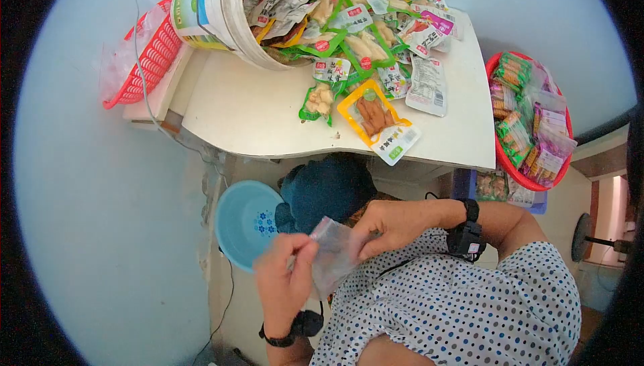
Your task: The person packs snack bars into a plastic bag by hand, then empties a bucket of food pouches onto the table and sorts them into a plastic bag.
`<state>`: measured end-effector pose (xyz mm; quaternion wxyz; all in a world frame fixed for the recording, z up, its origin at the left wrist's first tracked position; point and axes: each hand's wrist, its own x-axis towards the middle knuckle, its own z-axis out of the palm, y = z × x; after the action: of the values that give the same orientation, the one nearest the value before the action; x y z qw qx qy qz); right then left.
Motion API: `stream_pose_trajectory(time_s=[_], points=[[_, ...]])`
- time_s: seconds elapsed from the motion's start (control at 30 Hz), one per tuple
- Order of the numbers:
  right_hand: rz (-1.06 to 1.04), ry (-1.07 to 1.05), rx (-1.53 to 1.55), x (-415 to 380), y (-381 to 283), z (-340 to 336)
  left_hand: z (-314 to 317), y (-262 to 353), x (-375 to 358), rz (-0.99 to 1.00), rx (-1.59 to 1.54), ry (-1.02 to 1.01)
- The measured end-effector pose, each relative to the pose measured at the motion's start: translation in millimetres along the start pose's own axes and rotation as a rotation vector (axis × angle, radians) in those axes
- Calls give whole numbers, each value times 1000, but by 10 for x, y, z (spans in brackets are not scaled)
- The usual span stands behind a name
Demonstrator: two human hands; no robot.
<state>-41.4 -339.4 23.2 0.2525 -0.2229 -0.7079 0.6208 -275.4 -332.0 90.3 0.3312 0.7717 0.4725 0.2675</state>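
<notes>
A clear plastic zip bag (pixel 330 252) is stretched between my two hands, above my lap. My left hand (pixel 287 269), blurred by motion, pinches its upper left edge. The fingers of my right hand (pixel 386 226) are closed on the bag's right side. No contents show inside it. Just beyond the hands is a dark blue cloth-covered shape (pixel 329 188), and a light blue basin (pixel 245 222) stands to the left of it.
A white table (pixel 268 121) carries a tipped white bucket (pixel 231 14) spilling many sealed snack packets (pixel 365 44). One yellow-edged packet (pixel 374 114) overhangs the front edge. A red basket (pixel 495 145) of bagged snacks stands right; another red basket (pixel 151 64) holds clear bags, left.
</notes>
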Motion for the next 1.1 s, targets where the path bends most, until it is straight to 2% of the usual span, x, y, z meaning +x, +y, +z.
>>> stream_pose_trajectory(time_s=[0.07, 0.17, 0.27, 0.3, 0.37, 0.4, 0.47, 0.53, 0.6, 0.7, 0.8, 0.83, 0.9, 0.97, 1.07, 1.1], points=[[48, 15, 31, -27, -21, -1, 116, -256, 122, -98, -92, -52], [89, 54, -31, -80, 6, 3, 319, -618, 231, -371, -494, -323], [191, 83, -205, -116, -53, -39, 583, -882, 225, -442, -642, -439], [180, 142, -292, -134, -89, -50, 620, -913, 214, -495, -644, -490], [148, 249, -460, -152, -142, -84, 816, -1094, 146, -429, -727, -466], [113, 238, -529, -136, -132, -97, 904, -1166, 97, -400, -768, -450], [32, 217, -654, -95, -100, -112, 952, -1171, 60, -483, -835, -462], [56, 163, -588, -91, 86, -54, 962, -1148, 42, -529, -914, -445], [123, 158, -559, -54, 220, 26, 989, -1207, 38, -467, -884, -450], [331, 209, -269, 130, 155, 53, 986, -1248, 1, -406, -883, -448], [327, 262, -321, 205, 361, 40, 1122, -1395, -56, -322, -1007, -370], [331, 315, -215, 233, 406, 53, 1103, -1422, -89, -290, -1047, -335], [355, 416, -81, 273, 509, 46, 963, -1503, -112, -377, -796, -332], [388, 506, 31, 322, 547, 43, 671, -1623, -240, -512, -908, -455], [426, 626, 188, 509, 471, 75, 692, -1549, -401, -613, -1646, -137], [407, 647, 201, 560, 519, 102, 690, -1626, -454, -502, -1670, -169]])
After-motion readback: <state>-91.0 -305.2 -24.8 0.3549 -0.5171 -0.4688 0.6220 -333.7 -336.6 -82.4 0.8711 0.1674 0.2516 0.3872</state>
